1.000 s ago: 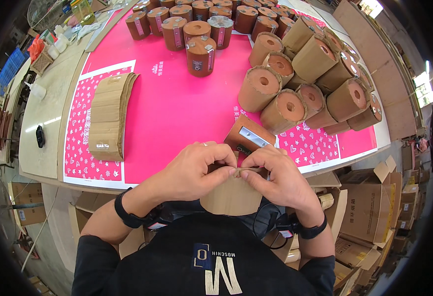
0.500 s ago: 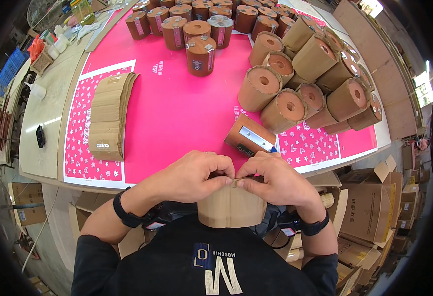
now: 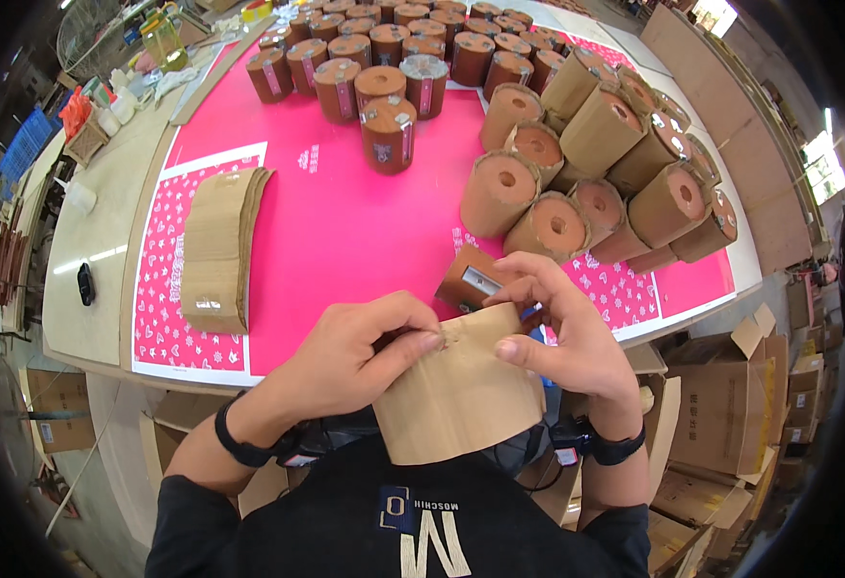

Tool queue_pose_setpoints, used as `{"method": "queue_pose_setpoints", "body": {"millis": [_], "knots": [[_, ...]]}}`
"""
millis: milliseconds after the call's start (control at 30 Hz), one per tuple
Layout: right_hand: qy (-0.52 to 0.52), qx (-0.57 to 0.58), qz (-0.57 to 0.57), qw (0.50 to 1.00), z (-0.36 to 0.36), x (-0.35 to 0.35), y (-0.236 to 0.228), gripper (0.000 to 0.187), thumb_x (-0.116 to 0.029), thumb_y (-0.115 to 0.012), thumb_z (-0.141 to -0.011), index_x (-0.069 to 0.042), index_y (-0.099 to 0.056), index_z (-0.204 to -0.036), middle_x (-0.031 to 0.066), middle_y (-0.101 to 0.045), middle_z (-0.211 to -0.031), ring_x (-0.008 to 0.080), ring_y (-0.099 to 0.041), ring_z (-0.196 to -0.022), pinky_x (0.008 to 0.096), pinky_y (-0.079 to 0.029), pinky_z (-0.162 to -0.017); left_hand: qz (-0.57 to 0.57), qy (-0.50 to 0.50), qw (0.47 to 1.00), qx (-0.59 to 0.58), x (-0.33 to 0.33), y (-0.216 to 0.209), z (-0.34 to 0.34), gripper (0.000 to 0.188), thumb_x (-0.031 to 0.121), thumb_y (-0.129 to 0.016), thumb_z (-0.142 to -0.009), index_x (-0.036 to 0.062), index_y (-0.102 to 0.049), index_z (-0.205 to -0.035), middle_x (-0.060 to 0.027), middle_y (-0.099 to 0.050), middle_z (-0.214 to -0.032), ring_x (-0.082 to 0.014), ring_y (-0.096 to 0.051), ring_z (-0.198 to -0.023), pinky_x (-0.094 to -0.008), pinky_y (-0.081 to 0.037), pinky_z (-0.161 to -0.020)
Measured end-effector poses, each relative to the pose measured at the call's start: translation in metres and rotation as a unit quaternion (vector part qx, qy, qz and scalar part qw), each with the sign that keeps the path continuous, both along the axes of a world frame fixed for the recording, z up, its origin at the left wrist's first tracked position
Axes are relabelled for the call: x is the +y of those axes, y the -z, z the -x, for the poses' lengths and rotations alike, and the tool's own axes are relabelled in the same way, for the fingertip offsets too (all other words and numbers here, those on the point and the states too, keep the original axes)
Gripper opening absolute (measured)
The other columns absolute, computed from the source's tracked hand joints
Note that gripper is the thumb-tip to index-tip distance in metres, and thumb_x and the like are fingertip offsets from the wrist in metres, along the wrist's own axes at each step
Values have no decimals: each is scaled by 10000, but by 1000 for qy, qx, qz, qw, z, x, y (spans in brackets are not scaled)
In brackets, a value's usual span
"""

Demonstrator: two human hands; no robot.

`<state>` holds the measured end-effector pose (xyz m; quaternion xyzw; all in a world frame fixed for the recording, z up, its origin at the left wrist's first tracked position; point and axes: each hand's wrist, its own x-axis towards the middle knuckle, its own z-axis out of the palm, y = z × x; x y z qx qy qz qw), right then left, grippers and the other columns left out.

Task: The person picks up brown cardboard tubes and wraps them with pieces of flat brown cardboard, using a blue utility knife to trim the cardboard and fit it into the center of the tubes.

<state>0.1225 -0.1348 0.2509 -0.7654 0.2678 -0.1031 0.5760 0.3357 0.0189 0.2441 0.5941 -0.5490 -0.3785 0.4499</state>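
Observation:
A curved piece of tan corrugated cardboard (image 3: 461,400) is held in front of my chest, tilted, with its upper edge toward the table. My left hand (image 3: 360,347) pinches that upper edge between thumb and fingers. My right hand (image 3: 572,332) has its fingers spread around the cardboard's right end, the thumb by its near face; whether it touches is unclear. Just beyond lies a brown cylinder with a metal strip (image 3: 471,279) on its side, partly hidden by the right hand and cardboard. Something blue shows below the right fingers.
At the left lies a stack of curved cardboard sheets (image 3: 220,250) on the pink-covered table (image 3: 345,231). Several cardboard-wrapped cylinders (image 3: 504,197) are piled at the right. Many bare brown cylinders (image 3: 389,135) stand at the back. Cardboard boxes (image 3: 726,405) sit beyond the table's right edge.
My right hand has let go of the cardboard's edge, opened and moved up and right. The cardboard has tilted, its right end rising, while my left hand keeps its pinch.

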Motion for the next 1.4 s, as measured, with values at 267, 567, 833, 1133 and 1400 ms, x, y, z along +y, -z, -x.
{"method": "queue_pose_setpoints", "body": {"millis": [267, 567, 833, 1133, 1400], "knots": [[20, -162, -74, 984, -11, 3, 8, 403, 40, -733, -872, -64, -603, -1239, -11, -571, -1035, 72, -566, -960, 227, -457, -826, -132, -3, 991, 15, 28, -26, -31, 241, 191, -728, -958, 11, -659, -1103, -77, -709, -836, -157, -675, -773, -287, -510, -699], [124, -298, 78, 943, -73, 16, 1, 365, 89, -708, -874, 7, -609, -1215, 40, -593, -1084, 133, -591, -1049, 267, -464, -902, -109, -183, 932, -294, 81, -24, -77, 258, 304, -658, -980, 46, -637, -976, -207, -658, -769, -405, -668, -754, -454, -506, -655], [64, -110, 367, 922, -90, 21, 2, 474, -103, -798, -805, -41, -641, -1248, 171, -608, -1177, 353, -573, -1110, 438, -470, -937, -202, -481, 821, -233, 127, 107, -220, 362, 330, -660, -967, -31, -657, -941, -228, -696, -839, -361, -697, -796, -436, -522, -696], [90, 178, 492, 847, -15, 22, 58, 934, -318, -915, -639, -157, -497, -1459, 154, -518, -1378, 380, -463, -1252, 526, -338, -1045, -119, -495, 695, -507, 128, 121, -206, 474, 410, -699, -906, -9, -612, -1110, -245, -649, -1004, -443, -630, -974, -563, -489, -863], [93, -50, 352, 930, -25, 21, 74, 849, -190, -932, -628, -47, -524, -1359, 161, -564, -1261, 364, -518, -1149, 465, -418, -1012, -15, -188, 982, -20, 44, 33, -73, 773, 54, -825, -826, 63, -420, -1484, -112, -632, -1252, -251, -626, -1129, -403, -542, -940]]}}
